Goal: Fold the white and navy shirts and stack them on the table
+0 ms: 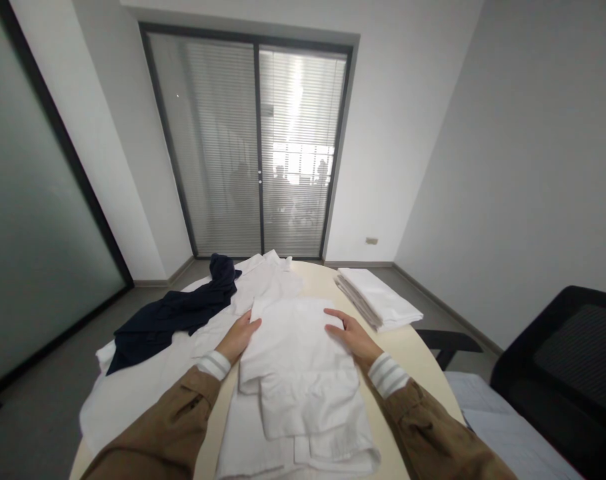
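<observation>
Folded white cotton garment (pixel 295 360), soft, creased, roughly rectangular: lies at the middle of the round cream table (pixel 423 353), long axis running straight away from the person. Left hand (pixel 239 338) flat and open on its left edge; right hand (pixel 350 333) flat, fingers spread, on its right side. Adjacent: crumpled navy cloth (pixel 175 313) over loose white fabric (pixel 137 387), left; neat stack of folded white cloths (pixel 380 298), right.

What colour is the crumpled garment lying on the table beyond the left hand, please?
Dark navy blue garment, seen in the head view.
</observation>
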### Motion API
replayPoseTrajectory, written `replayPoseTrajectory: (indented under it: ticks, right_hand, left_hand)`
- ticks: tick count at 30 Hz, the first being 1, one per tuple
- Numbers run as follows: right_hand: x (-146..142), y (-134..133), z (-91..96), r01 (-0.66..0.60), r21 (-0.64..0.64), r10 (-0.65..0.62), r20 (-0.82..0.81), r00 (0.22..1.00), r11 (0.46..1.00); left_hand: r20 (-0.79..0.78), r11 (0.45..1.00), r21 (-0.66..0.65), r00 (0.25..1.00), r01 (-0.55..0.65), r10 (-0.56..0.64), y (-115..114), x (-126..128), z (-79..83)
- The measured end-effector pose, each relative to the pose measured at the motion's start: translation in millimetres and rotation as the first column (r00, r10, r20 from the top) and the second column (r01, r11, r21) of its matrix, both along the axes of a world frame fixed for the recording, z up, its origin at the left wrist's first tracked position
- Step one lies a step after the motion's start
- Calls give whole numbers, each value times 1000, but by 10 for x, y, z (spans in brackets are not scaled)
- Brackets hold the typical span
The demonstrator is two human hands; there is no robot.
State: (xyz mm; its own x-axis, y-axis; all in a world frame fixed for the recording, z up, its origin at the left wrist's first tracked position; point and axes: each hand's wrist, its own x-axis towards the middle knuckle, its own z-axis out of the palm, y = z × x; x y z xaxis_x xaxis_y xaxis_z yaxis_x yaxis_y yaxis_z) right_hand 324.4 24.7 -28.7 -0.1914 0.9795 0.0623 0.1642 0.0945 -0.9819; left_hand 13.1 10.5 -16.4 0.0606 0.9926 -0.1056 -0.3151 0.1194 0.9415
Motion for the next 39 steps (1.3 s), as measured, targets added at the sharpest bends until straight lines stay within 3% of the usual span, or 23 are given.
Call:
replayPoseTrajectory:
  ticks: [4, 8, 13, 18, 23, 28, 34, 39]
  right_hand:
    - [-41, -115, 130, -68, -164, 47, -127, 991, 984]
    - [-64, -142, 179, -70, -137, 48, -159, 986, 988]
    - [-44, -83, 91, -48, -60, 42, -100, 994, 997]
    - [-17, -59, 33, -87, -161, 55, -191, 980, 983]
    - [-39, -25, 8, -70, -227, 11, -250, 968, 971]
    - [-32, -6, -17, -66, -189, 20, -233, 972, 980]
    - [-17, 7, -47, -16, -91, -5, -230, 973, 996]
    - [-11, 72, -95, 8, 43, 1, -211, 977, 999]
  left_hand:
    - [103, 997, -82, 995, -9, 17, 16, 8, 17]
    - [91, 995, -97, 995, -22, 31, 49, -4, 2]
    - [-40, 999, -40, 999, -15, 13, 104, -71, -91]
    - [-87, 1000, -5, 996, 5, -5, 116, -92, -120]
    - [5, 998, -61, 999, -35, 35, 75, -35, -57]
    - [31, 994, -49, 995, -96, 98, 75, -11, -60]
    - [102, 996, 74, 994, -43, 35, 109, -15, -161]
    - [61, 988, 149, 998, -34, 25, 90, -6, -144]
